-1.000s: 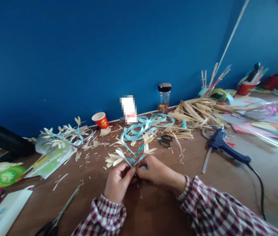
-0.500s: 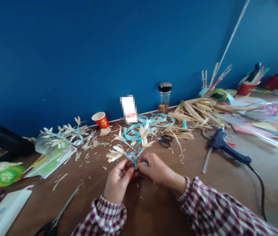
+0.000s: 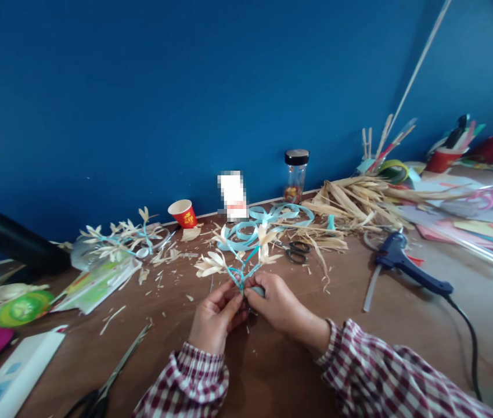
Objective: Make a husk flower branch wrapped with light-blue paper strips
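I'd call this a craft corner: against a plain blue wall, a brown wooden table carries a dark-blue plastic glue gun, black-handled metal scissors, dry straw-coloured husks and pastel paper sheets.

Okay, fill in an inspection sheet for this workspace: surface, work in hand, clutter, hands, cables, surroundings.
Surface: brown table, strewn with pale scraps
Work in hand: flower sprig, cream petals on blue stems
Clutter: long scissors at lower left, loose blue ribbon, dry husks, glue gun
Hands: left hand pinches the stem base; right hand, against it, grips a pale blue item, mostly hidden
Cables: black cord from the glue gun's handle; far end unseen
Surroundings: blue wall behind
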Action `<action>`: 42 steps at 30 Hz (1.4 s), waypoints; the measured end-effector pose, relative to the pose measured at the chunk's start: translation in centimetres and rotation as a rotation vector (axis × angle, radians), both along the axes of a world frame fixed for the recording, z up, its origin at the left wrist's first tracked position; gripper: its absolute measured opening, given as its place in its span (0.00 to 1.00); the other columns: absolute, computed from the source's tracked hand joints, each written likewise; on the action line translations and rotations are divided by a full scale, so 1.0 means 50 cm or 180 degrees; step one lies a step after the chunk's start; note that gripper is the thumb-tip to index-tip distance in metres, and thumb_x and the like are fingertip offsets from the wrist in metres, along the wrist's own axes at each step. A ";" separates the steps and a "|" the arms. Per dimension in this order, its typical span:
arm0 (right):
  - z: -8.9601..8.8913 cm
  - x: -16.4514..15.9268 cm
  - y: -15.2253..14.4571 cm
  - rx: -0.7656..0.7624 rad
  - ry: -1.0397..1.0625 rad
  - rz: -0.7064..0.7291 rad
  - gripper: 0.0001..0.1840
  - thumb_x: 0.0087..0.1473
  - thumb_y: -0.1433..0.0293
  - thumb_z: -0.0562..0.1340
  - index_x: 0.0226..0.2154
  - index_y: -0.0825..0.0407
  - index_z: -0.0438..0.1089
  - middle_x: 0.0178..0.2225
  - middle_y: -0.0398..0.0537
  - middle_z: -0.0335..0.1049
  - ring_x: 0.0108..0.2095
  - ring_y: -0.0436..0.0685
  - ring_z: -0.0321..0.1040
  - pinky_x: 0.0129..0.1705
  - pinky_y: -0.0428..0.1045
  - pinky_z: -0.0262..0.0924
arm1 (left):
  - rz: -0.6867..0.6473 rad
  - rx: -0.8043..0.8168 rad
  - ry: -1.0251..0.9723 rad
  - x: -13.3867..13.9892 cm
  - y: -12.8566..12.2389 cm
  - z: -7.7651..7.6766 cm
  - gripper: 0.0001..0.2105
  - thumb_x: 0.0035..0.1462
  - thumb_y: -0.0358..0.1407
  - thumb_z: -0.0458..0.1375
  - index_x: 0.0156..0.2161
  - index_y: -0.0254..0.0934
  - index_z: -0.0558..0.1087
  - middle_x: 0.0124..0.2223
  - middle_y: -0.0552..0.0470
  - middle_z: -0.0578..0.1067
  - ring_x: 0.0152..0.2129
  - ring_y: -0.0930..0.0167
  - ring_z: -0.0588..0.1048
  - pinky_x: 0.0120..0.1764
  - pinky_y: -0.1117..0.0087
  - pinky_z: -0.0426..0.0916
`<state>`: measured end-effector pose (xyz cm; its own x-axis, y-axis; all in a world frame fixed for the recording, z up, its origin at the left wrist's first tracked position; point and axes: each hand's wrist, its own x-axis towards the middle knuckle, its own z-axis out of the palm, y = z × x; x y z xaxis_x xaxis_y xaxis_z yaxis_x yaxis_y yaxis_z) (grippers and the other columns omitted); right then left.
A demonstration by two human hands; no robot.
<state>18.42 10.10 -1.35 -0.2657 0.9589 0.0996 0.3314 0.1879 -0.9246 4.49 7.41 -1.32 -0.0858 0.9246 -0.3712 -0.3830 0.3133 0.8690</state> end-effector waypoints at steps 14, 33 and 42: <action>0.001 0.003 -0.006 0.0497 -0.0475 -0.0111 0.05 0.51 0.72 0.58 0.28 0.54 0.69 0.27 0.46 0.71 0.27 0.51 0.64 0.28 0.44 0.53 | -0.0047 0.0782 0.1380 0.004 -0.007 -0.019 0.16 0.41 0.41 0.65 0.36 0.34 0.79 0.28 0.49 0.80 0.25 0.67 0.77 0.30 0.71 0.72; 0.006 -0.002 -0.002 -0.0229 0.0382 0.0129 0.09 0.50 0.69 0.58 0.25 0.57 0.70 0.20 0.41 0.66 0.22 0.46 0.58 0.23 0.41 0.51 | -0.0058 0.1016 0.1740 0.001 -0.008 -0.013 0.13 0.46 0.39 0.61 0.36 0.32 0.76 0.26 0.48 0.78 0.22 0.69 0.76 0.26 0.73 0.70; 0.021 0.000 0.001 -0.0133 0.0376 0.0040 0.12 0.50 0.69 0.60 0.18 0.56 0.66 0.17 0.40 0.62 0.22 0.47 0.57 0.24 0.42 0.51 | -0.0103 0.1064 0.1412 0.004 -0.011 -0.008 0.15 0.46 0.38 0.62 0.38 0.31 0.74 0.29 0.46 0.79 0.23 0.69 0.76 0.27 0.72 0.71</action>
